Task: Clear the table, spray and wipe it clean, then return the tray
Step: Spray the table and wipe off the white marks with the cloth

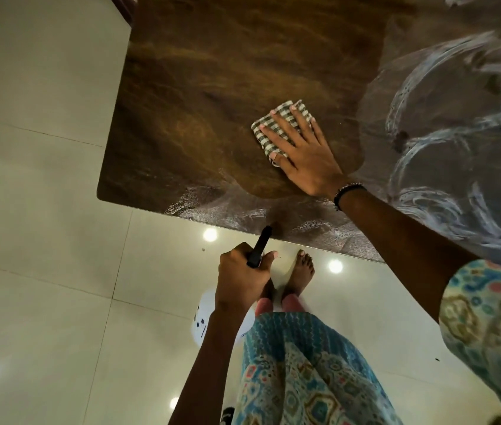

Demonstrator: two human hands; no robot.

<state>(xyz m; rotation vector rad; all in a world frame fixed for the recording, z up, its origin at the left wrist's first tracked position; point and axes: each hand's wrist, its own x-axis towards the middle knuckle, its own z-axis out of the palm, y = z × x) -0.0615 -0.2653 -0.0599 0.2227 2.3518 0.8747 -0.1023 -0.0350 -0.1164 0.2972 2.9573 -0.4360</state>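
Glossy wooden table (212,87), checked woven cloth (276,127), shiny floor tiles (43,302)

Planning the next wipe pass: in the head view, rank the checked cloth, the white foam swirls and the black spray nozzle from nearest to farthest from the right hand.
1. Checked cloth: directly under the right hand, touching.
2. White foam swirls: on the table to its right.
3. Black spray nozzle: off the table's near edge, gripped by the left hand.

The person wears a blue patterned dress (304,372) with multicoloured geometric motifs, a matching short sleeve (488,317), pink trouser cuffs (292,302) above bare feet, and a dark beaded bracelet (347,193).
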